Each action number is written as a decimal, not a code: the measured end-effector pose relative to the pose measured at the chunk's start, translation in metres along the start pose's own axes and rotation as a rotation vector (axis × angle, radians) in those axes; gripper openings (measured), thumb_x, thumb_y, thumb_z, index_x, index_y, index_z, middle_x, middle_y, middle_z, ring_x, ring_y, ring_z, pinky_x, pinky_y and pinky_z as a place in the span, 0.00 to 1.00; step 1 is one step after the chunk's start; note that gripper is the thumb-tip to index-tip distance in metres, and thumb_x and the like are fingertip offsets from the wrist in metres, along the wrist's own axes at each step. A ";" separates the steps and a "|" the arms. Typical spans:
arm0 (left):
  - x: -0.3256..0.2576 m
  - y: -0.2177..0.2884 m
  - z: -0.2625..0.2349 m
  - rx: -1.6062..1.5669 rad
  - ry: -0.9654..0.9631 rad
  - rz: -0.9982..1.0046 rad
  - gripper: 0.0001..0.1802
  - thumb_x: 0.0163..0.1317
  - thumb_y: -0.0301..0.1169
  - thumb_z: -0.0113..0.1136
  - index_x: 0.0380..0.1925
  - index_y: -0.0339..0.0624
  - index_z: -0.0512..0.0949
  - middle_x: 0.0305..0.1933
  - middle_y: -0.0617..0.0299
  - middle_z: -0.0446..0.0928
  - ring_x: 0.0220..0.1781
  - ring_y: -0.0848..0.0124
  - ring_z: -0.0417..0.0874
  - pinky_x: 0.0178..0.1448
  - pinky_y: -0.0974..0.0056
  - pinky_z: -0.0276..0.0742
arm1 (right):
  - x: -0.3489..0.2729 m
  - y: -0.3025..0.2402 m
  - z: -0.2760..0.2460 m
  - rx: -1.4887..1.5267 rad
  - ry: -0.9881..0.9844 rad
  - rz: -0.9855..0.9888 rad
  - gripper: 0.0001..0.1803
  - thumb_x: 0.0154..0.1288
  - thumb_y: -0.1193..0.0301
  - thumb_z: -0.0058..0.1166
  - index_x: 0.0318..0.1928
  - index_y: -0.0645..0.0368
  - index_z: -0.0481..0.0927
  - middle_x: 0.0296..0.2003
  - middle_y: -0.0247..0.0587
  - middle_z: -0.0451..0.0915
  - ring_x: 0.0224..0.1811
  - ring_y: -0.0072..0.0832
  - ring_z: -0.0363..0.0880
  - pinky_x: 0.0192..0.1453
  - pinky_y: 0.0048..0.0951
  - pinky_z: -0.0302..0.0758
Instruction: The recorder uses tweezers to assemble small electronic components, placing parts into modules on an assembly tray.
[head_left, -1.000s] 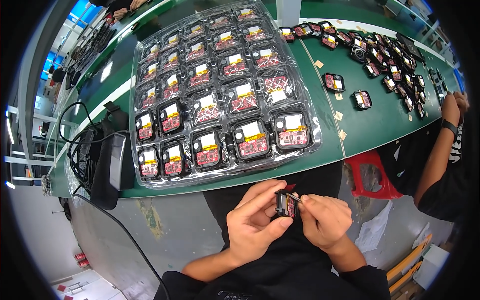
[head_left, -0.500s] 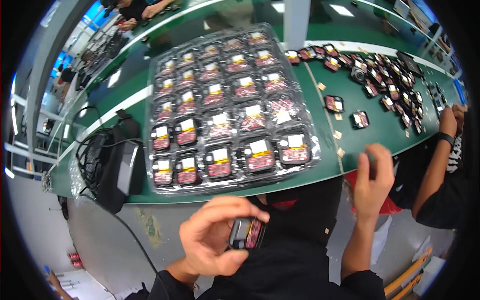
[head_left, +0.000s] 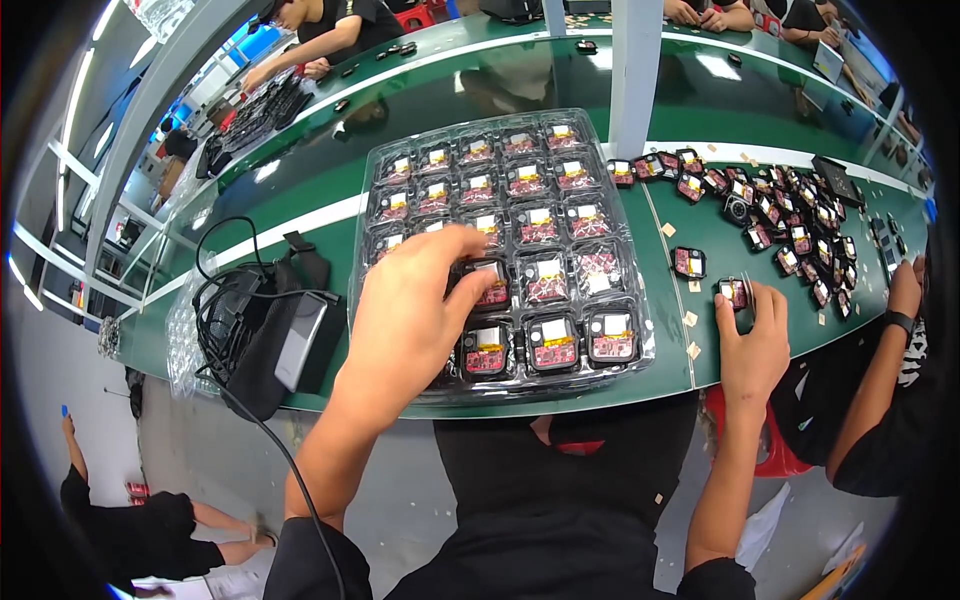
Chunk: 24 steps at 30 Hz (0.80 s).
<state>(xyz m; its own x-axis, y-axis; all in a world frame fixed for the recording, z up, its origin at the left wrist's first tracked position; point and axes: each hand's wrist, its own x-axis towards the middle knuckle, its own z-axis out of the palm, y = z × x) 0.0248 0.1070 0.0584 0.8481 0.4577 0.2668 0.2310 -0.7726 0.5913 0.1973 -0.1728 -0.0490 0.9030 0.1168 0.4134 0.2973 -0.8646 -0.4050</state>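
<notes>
A clear plastic tray [head_left: 636, 215] lies on the green bench, its pockets filled with small black square modules showing red boards and yellow labels. My left hand [head_left: 408, 322] reaches over the tray's near rows and holds one such module [head_left: 487, 278] at a pocket in the middle of the tray. My right hand [head_left: 752, 338] rests on the bench to the right of the tray, fingertips on a loose module [head_left: 733, 292]. Another loose module [head_left: 689, 262] lies just beyond it.
A heap of several loose modules [head_left: 790, 220] covers the bench at the right. A black device with cables [head_left: 265, 335] sits left of the tray. A white post [head_left: 635, 70] rises behind it. A neighbour's arm [head_left: 880, 390] is at the right; other people work at the far bench.
Both hands held one module together below the bench edge. They have parted: my left hand carried the module up onto the tray, my right hand went right to a loose module.
</notes>
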 end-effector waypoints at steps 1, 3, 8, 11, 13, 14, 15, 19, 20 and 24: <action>0.000 -0.007 -0.001 0.134 0.027 0.147 0.15 0.59 0.23 0.69 0.47 0.35 0.83 0.51 0.50 0.83 0.52 0.59 0.85 0.57 0.58 0.80 | 0.000 -0.001 -0.001 -0.009 0.011 -0.003 0.23 0.64 0.56 0.66 0.54 0.55 0.80 0.52 0.36 0.80 0.47 0.43 0.84 0.48 0.42 0.80; -0.002 -0.007 0.002 0.324 0.136 0.294 0.11 0.56 0.26 0.72 0.39 0.35 0.86 0.54 0.50 0.82 0.56 0.51 0.82 0.59 0.52 0.78 | 0.002 -0.001 0.000 0.002 0.015 -0.015 0.23 0.63 0.58 0.67 0.54 0.55 0.80 0.52 0.36 0.80 0.47 0.43 0.84 0.48 0.41 0.80; -0.008 -0.004 0.006 0.434 0.103 0.352 0.12 0.56 0.26 0.71 0.41 0.37 0.87 0.56 0.50 0.80 0.59 0.50 0.79 0.62 0.53 0.77 | -0.001 0.003 -0.002 0.043 0.028 -0.060 0.23 0.60 0.63 0.67 0.54 0.57 0.80 0.51 0.37 0.81 0.46 0.42 0.85 0.49 0.40 0.80; -0.010 0.008 0.006 0.490 0.179 0.366 0.15 0.57 0.24 0.70 0.46 0.38 0.86 0.57 0.50 0.80 0.59 0.50 0.80 0.62 0.54 0.77 | -0.002 0.012 0.000 0.170 0.084 -0.151 0.22 0.58 0.70 0.67 0.54 0.61 0.81 0.49 0.42 0.82 0.46 0.41 0.85 0.49 0.38 0.81; -0.020 0.017 0.002 0.311 0.273 0.329 0.19 0.56 0.21 0.69 0.50 0.38 0.84 0.58 0.51 0.80 0.59 0.53 0.81 0.60 0.57 0.78 | -0.002 0.013 0.002 0.336 0.162 -0.229 0.24 0.55 0.77 0.68 0.54 0.65 0.80 0.46 0.45 0.82 0.42 0.36 0.84 0.42 0.32 0.80; -0.026 0.025 -0.003 0.245 0.295 0.375 0.20 0.55 0.19 0.68 0.50 0.35 0.83 0.56 0.50 0.81 0.59 0.54 0.82 0.57 0.58 0.80 | -0.008 0.008 -0.008 0.415 0.088 -0.110 0.26 0.54 0.79 0.67 0.55 0.67 0.79 0.47 0.42 0.83 0.28 0.21 0.76 0.29 0.22 0.71; -0.035 0.030 -0.007 0.140 0.256 0.449 0.19 0.56 0.19 0.67 0.50 0.34 0.83 0.54 0.47 0.82 0.55 0.54 0.84 0.55 0.57 0.81 | -0.019 0.009 -0.013 0.598 0.069 -0.079 0.28 0.53 0.79 0.67 0.57 0.67 0.77 0.48 0.41 0.83 0.24 0.16 0.68 0.25 0.20 0.63; -0.077 0.039 0.001 -0.498 -0.111 0.527 0.15 0.60 0.25 0.69 0.48 0.35 0.81 0.43 0.43 0.83 0.38 0.56 0.88 0.45 0.56 0.85 | -0.067 0.011 -0.034 0.982 -0.044 -0.390 0.38 0.52 0.68 0.74 0.60 0.69 0.69 0.52 0.51 0.83 0.17 0.09 0.54 0.23 0.15 0.55; -0.091 0.038 0.005 -0.537 -0.218 0.444 0.19 0.57 0.24 0.72 0.49 0.38 0.80 0.45 0.46 0.82 0.42 0.54 0.88 0.46 0.56 0.86 | -0.077 -0.001 -0.041 1.062 -0.118 -0.411 0.39 0.51 0.66 0.76 0.59 0.69 0.68 0.51 0.54 0.83 0.17 0.10 0.54 0.24 0.15 0.59; -0.129 0.019 0.083 -0.413 0.115 0.565 0.20 0.50 0.24 0.78 0.45 0.38 0.85 0.50 0.46 0.81 0.49 0.50 0.87 0.49 0.56 0.88 | -0.112 -0.026 -0.058 1.254 -0.592 -0.086 0.32 0.52 0.73 0.76 0.53 0.64 0.69 0.52 0.53 0.83 0.17 0.06 0.54 0.21 0.13 0.54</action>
<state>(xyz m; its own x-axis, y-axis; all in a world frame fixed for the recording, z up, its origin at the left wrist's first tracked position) -0.0404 -0.0028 -0.0280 0.7238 0.0978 0.6831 -0.4483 -0.6858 0.5733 0.0710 -0.1918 -0.0377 0.7698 0.6067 0.1982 0.1499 0.1299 -0.9801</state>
